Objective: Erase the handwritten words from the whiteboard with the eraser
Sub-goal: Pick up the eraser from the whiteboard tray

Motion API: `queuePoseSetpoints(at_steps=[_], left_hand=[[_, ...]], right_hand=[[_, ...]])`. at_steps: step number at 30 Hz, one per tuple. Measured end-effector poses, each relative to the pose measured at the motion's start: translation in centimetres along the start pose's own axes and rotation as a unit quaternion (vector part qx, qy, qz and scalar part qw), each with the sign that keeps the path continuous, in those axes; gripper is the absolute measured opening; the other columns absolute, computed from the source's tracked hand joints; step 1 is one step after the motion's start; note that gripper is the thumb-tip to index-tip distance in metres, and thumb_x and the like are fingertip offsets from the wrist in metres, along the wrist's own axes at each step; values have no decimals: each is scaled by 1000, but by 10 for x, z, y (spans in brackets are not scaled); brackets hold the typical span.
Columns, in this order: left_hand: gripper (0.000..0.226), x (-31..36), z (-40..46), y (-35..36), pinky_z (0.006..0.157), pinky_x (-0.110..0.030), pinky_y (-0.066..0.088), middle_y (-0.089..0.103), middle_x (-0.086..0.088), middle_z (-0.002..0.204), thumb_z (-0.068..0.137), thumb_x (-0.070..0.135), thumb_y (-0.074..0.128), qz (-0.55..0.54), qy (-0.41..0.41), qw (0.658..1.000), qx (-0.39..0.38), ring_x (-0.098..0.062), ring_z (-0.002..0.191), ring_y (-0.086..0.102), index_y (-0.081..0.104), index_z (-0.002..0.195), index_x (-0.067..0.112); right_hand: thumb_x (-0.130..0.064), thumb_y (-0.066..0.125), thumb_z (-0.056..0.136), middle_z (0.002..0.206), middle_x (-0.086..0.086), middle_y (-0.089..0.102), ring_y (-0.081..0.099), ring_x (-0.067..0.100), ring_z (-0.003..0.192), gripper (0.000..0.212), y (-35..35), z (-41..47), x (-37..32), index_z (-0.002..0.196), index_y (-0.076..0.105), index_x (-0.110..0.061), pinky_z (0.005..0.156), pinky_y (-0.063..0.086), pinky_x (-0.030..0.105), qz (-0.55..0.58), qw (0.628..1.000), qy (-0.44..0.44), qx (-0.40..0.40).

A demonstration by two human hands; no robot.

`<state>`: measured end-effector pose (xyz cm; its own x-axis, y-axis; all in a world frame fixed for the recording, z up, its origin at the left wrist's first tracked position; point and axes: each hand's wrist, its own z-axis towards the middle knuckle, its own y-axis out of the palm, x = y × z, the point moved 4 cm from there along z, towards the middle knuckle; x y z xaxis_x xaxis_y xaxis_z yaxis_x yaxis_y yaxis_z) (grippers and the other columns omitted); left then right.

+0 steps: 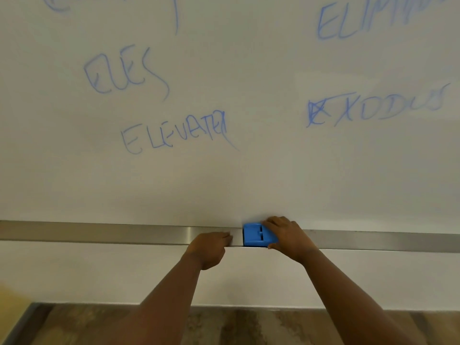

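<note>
A white whiteboard fills the view, with several words in blue marker: "ELEVETER" at lower left, "EXODUS" at right, "ELES" above left, and a cut-off word at top right. A blue eraser sits on the metal tray along the board's bottom edge. My right hand is wrapped around the eraser's right side. My left hand rests on the tray just left of the eraser, fingers curled against the rail.
Below the tray is a plain white wall, then a wood-pattern floor. A yellowish blur shows at the lower left edge.
</note>
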<state>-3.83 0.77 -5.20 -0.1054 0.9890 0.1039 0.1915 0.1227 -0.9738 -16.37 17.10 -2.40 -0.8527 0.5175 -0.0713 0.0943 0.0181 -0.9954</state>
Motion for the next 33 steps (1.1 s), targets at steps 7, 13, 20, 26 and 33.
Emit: queuePoseSetpoints(at_steps=[7,13,20,26,33], left_hand=[[49,2,1,4,109,-31,28,18,5,156,98,13,29,-11,-16,1000,-22,-16,140,26,28,147,20],[41,7,3,1,100,-34,36,38,0,148,97,14,32,-47,-51,998,-13,-22,131,40,44,136,17],[31,9,-2,-36,77,-36,52,65,-23,109,97,12,40,-581,-204,783,89,-28,78,64,62,112,-3],[25,11,-22,-74,67,-31,55,66,-11,94,93,32,55,-668,-152,705,184,-19,68,69,60,106,11],[21,0,-36,-110,64,-23,57,67,-9,92,89,13,61,-658,-98,680,307,-13,72,69,62,106,0]], right_hand=[[-30,52,88,133,3,38,35,19,120,55,1,6,-3,137,32,-19,98,26,27,-26,999,-24,19],[-38,51,84,131,1,39,36,18,118,56,-4,1,-7,134,33,-19,98,23,28,-40,996,-60,59],[-43,64,76,124,2,46,44,18,110,64,-38,3,-21,130,41,-16,91,29,26,56,983,-127,121],[-25,80,62,106,13,57,57,29,93,62,-77,4,-43,115,56,-4,76,45,36,81,951,-174,243],[-22,85,53,103,13,62,61,27,88,66,-117,0,-69,110,59,-3,69,48,35,62,906,-204,365]])
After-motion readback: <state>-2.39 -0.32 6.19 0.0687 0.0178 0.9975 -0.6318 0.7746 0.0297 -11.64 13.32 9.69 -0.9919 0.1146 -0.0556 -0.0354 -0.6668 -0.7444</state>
